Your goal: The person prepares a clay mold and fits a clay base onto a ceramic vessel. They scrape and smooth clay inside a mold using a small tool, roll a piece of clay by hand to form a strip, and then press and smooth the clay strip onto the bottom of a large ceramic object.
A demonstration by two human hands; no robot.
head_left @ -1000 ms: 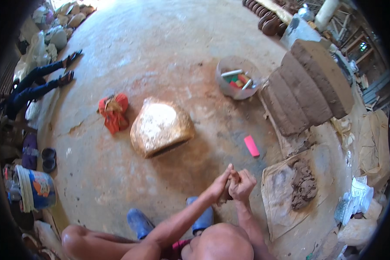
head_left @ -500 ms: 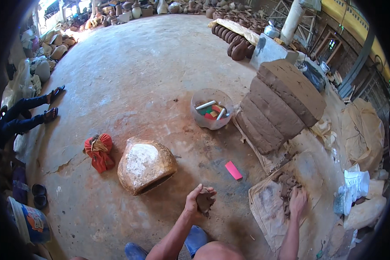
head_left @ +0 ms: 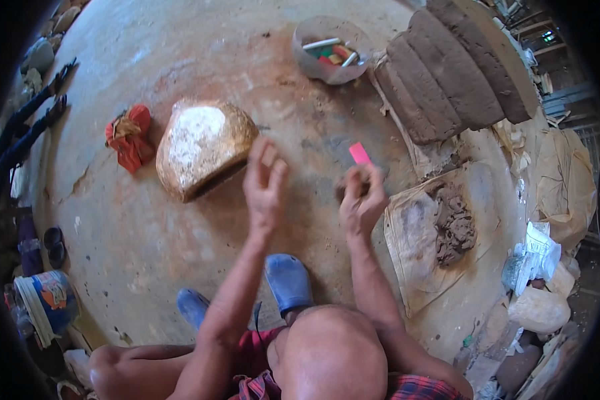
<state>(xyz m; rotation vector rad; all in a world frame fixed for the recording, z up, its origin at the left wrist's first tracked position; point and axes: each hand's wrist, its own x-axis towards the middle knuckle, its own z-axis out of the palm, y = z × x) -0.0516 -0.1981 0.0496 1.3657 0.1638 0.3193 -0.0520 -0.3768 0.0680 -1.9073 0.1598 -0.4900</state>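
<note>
My left hand (head_left: 265, 190) is raised with fingers apart and nothing visible in it. Close by on its left sits a rounded, brown-and-white mould (head_left: 200, 143) with a dark opening along its near side. My right hand (head_left: 365, 200) is closed round a small lump of brown clay (head_left: 343, 189), partly hidden by the fingers. Just beyond that hand a flat pink strip (head_left: 360, 153) lies on the floor. Right of it, torn soft clay (head_left: 455, 223) rests on a pale cloth sheet (head_left: 410, 267).
A clear plastic tub (head_left: 330, 50) holds coloured pieces and white rods. Thick clay slabs (head_left: 447, 73) stand stacked at the far right. A red cloth bundle (head_left: 132, 137) sits left of the mould. A bucket (head_left: 47, 300) and dark sandals (head_left: 55, 247) are at the left; another person's legs (head_left: 30, 120) stretch beyond.
The view has tipped downward. My right hand has come off the clay heap toward the middle and now holds a lump. My left hand, which held clay, is now open near the mould.
</note>
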